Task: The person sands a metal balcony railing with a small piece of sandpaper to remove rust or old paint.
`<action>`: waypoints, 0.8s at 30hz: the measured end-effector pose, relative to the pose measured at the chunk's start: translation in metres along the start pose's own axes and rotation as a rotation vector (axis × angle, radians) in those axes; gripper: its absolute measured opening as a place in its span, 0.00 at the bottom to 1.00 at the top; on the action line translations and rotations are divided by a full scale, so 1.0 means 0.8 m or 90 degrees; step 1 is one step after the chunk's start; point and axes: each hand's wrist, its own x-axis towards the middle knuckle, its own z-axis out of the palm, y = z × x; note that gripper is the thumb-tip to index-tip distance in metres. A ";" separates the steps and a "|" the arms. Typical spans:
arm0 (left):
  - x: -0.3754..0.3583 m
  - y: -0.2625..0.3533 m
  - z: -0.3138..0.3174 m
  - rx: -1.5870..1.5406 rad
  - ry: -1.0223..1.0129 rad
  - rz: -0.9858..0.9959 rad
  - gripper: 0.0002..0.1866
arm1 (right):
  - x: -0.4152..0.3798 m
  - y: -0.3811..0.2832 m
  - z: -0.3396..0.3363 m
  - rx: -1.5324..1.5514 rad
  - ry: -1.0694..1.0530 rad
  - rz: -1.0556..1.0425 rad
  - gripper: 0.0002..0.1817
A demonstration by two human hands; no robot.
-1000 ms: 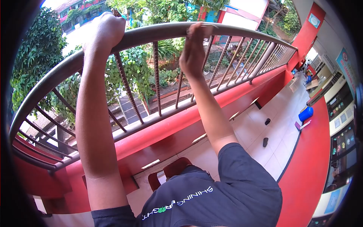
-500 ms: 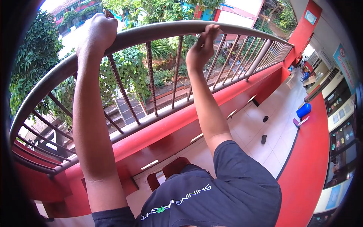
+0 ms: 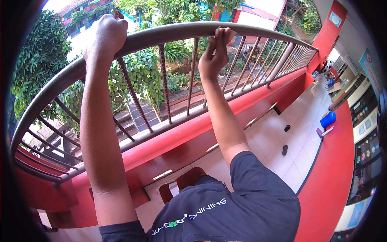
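A dark, curved metal handrail (image 3: 171,34) tops a railing of ribbed vertical bars (image 3: 165,82). At its upper left, my left hand (image 3: 107,35) is closed in a fist against the rail. A small brown piece (image 3: 117,15) shows beyond its knuckles; whatever lies inside the fist is hidden. Farther right along the rail is my right hand (image 3: 215,56), its fingers bent and touching the rail's near side. A thin pale piece (image 3: 231,37) shows at those fingertips, too small to name.
Below the railing runs a red ledge (image 3: 177,135). A red chair (image 3: 189,177) stands close to my body. Dark slippers (image 3: 285,150) lie on the tiled floor (image 3: 266,139), and a blue container (image 3: 328,119) is at the right. Plants (image 3: 141,76) grow beyond the bars.
The view has shifted slightly, so the railing appears a little farther right. My right hand has slid slightly left along the rail, its fingers a bit more apart. My left hand remains on the rail.
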 end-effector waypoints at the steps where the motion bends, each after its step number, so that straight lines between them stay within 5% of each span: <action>1: -0.001 0.002 -0.003 -0.004 -0.014 -0.012 0.21 | -0.006 -0.015 -0.001 0.010 -0.074 -0.075 0.21; 3: 0.002 0.005 -0.005 -0.004 -0.029 -0.018 0.22 | -0.018 -0.031 -0.004 0.060 -0.239 -0.239 0.21; 4: 0.003 0.003 -0.003 0.003 -0.023 -0.011 0.22 | -0.019 -0.029 -0.002 0.064 -0.218 -0.205 0.22; 7: -0.003 0.001 0.001 -0.001 0.018 -0.010 0.21 | 0.008 -0.003 0.005 0.016 0.071 0.112 0.19; 9: 0.005 -0.003 0.001 -0.001 -0.008 0.009 0.20 | 0.032 0.004 -0.003 0.259 0.136 0.307 0.20; 11: 0.016 -0.006 0.015 -0.038 -0.028 -0.006 0.19 | 0.055 0.053 -0.014 -0.084 0.081 0.076 0.18; 13: 0.022 -0.017 0.025 -0.058 0.006 0.006 0.19 | 0.099 0.059 -0.030 -0.068 -0.013 0.120 0.17; 17: 0.000 0.000 -0.002 -0.031 -0.030 0.023 0.19 | 0.203 0.125 -0.052 -0.317 -0.459 0.226 0.22; 19: 0.002 0.001 -0.005 -0.020 -0.037 0.008 0.20 | 0.255 0.188 -0.042 -0.401 -0.779 0.103 0.20; 21: -0.003 0.006 -0.008 0.011 -0.035 -0.013 0.20 | 0.272 0.145 -0.013 -0.581 -0.966 0.098 0.21; 23: -0.043 0.028 -0.054 -0.129 -0.010 -0.099 0.16 | 0.274 0.115 0.010 -0.512 -1.083 0.066 0.21; 24: -0.043 0.025 -0.056 -0.141 -0.044 -0.093 0.17 | 0.269 0.090 0.023 -0.299 -1.101 0.264 0.19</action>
